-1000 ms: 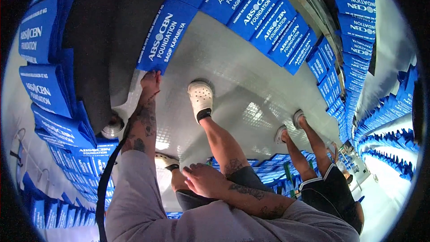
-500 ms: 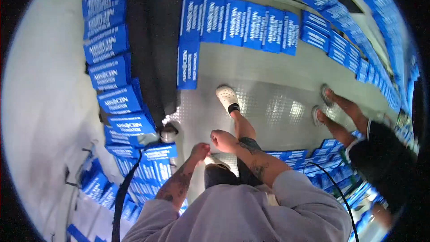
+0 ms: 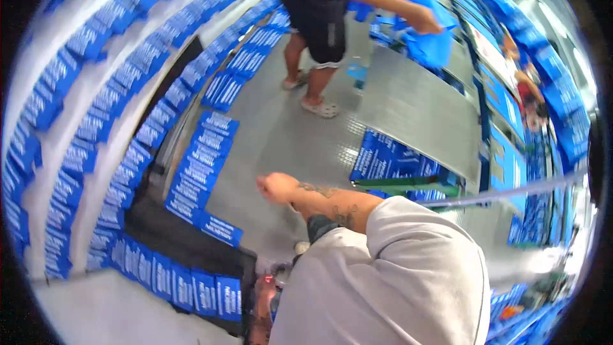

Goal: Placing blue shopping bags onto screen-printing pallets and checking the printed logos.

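Observation:
My right hand (image 3: pixel 278 187) is held out over the grey floor, its fingers curled closed with nothing visible in them. Low in the picture, my left hand (image 3: pixel 265 282) shows in part beside my body, reddish and blurred; its fingers cannot be made out. Nearest to my right hand is a row of flat blue packets with white print (image 3: pixel 203 167), laid overlapping on the floor to its left. More blue packets (image 3: pixel 191 289) line a dark strip close to my left hand. Neither hand touches any of them.
A person in dark shorts (image 3: pixel 324 35) stands ahead, one arm stretched over large blue bags (image 3: pixel 424 48). Near their shoes is a clear bottle (image 3: pixel 357 75). A grey panel (image 3: pixel 418 86) and a green-edged rack (image 3: pixel 408 185) stand right. Packet-covered ledges (image 3: pixel 80 172) curve along the left.
My view has swung to the right, bringing the other person ahead of me. My hands, close together before, are now apart; the left is lower, beside my body.

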`<state>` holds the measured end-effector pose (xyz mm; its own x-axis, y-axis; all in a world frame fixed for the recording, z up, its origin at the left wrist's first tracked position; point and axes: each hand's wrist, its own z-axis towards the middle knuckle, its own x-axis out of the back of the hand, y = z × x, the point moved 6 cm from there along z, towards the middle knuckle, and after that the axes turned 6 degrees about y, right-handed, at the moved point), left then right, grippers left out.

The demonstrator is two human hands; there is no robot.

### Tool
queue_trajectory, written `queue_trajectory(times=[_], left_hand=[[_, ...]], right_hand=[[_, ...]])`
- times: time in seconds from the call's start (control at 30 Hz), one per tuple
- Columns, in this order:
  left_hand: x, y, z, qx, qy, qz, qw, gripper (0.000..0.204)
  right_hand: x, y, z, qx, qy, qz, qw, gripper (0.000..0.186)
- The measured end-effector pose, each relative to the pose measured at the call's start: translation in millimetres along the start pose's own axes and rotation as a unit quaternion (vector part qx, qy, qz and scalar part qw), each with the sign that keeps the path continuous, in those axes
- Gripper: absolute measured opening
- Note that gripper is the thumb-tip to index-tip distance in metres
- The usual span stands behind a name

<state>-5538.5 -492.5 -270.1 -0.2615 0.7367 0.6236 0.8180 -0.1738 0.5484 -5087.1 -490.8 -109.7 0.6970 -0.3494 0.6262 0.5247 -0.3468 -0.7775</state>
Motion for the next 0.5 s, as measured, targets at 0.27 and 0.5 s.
queue_trajectory(times=[0.27, 0.5], left_hand=[[-66.2, 111.6, 2.8, -0.088, -0.233, 0.126, 0.96, 0.02], [-153.5, 328.7, -5.5, -0.306, -0.223, 0.309, 0.872, 0.035]], right_hand=[[30.2, 75.0, -275.5, -0.082, -0.101, 0.005, 0.992, 0.033], [46.2, 274.8, -640.7, -0.515, -0.038, -0.122, 0.848, 0.028]])
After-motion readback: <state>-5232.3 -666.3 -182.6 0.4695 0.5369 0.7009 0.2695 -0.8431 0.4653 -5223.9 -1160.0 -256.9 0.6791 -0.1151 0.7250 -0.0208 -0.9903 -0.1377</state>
